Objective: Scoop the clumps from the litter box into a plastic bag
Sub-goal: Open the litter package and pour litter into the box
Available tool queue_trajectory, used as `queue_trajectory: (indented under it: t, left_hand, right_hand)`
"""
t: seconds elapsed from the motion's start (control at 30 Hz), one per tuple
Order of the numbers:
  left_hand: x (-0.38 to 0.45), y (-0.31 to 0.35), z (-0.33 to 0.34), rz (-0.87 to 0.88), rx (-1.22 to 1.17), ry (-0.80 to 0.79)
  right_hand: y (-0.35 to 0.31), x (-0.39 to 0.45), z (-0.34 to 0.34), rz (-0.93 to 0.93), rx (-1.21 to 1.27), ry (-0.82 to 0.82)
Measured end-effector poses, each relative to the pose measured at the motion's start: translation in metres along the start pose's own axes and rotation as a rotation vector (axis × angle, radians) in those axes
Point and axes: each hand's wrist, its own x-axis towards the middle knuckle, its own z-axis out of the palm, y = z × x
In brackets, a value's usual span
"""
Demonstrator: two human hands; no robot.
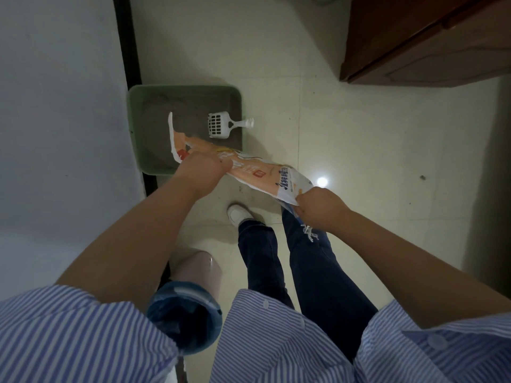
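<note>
Pale tiled floor (345,139), dim light, one bright reflection spot on the tiles. White wall (55,106) at left with a dark vertical strip along its edge.

Against that strip: a green rectangular plastic litter box (134,134) filled with grey litter (166,117). A white slotted plastic scoop (221,125) lies on the litter at the box's right side, its handle sticking out over the right rim. Clumps cannot be made out from here.

Left hand (203,168) is clenched around the upper part of an orange-and-white printed plastic bag (262,175), held over the near corner of the box. The bag's long axis slants from upper left down to lower right, where the right hand (318,205) pinches the other end. The bag looks flat, mouth not yet spread.

Printing: dark Chinese characters and a small red square mark; too blurred to read.

The scoop lies just beyond the left hand, handle pointing right. Judgement: the left hand is nearer, yet the handle faces the right hand's side; one hand must release the bag to take it.

Far right: a brown wooden cabinet (428,40). Below: a pale bin (199,275).
</note>
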Motion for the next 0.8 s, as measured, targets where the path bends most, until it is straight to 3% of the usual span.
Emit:
queue_trajectory:
  t: [0.8]
  left_hand:
    - [0.009,0.041,-0.007,0.075,-0.002,-0.007]
  right_hand:
    - [0.033,-0.028,0.016,0.042,0.036,-0.020]
